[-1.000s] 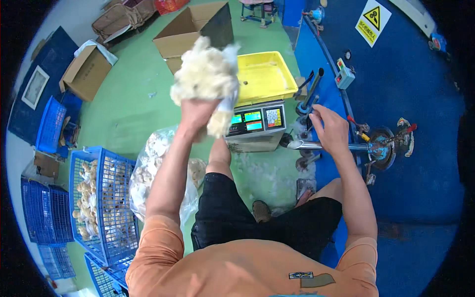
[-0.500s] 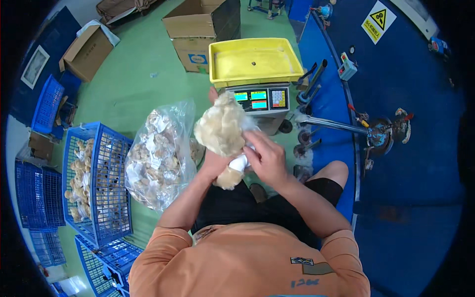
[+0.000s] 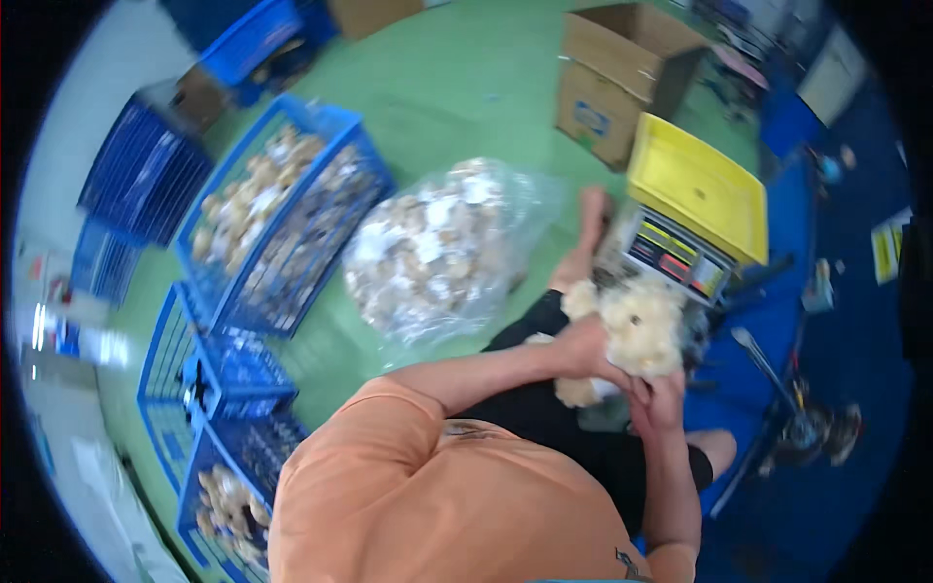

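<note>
A fluffy cream plush toy (image 3: 643,321) is held over my lap, with a small dark spot, perhaps an eye, on its head. My left hand (image 3: 588,352) grips it from the left side, fingers closed under the head. From below, my right hand (image 3: 665,400) holds the toy too, its fingers meeting those of the left. A tan, limb-like part of the toy hangs beneath my left wrist, with a bit of white beside it. The picture is somewhat smeared, so finer detail does not show.
Beyond my hands stands a scale (image 3: 677,255) under a yellow tray (image 3: 695,189). To the left lies a clear bag of plush toys (image 3: 437,257), beside a blue crate (image 3: 352,146) of more. Another blue crate (image 3: 219,432) is lower left. A cardboard box (image 3: 603,92) stands farther back.
My view has swung toward the left, so the crates and bag appear farther right. The plush toy has turned, showing a dark spot, and my right hand has shifted underneath it.
</note>
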The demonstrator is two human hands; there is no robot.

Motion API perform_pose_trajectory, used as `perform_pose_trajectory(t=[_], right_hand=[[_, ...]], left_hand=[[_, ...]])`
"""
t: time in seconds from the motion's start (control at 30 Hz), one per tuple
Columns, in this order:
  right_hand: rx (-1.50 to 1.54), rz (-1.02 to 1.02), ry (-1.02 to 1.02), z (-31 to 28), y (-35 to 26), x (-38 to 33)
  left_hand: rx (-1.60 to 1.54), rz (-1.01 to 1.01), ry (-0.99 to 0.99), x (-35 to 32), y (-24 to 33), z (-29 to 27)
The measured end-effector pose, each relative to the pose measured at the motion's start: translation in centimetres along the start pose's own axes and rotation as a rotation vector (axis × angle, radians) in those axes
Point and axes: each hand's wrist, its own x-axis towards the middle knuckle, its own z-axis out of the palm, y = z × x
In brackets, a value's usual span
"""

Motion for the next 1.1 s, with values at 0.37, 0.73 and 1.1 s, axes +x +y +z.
perform_pose_trajectory(t=[0.37,0.73,1.1], right_hand=[[-1.007,-0.564,-0.025,6.4,-1.2,4.6],[-0.992,0.091,0.076,-5.8,2.2,5.4],[-0.943,0.421,0.089,-8.9,4.4,3.3]], left_hand=[[-0.167,0.041,0.592,-4.0,-3.9,-11.7],[0.069,-0.002,1.946,-22.5,-12.9,-38.3],[0.414,-0.873,0.768,-15.1,-37.7,-12.9]])
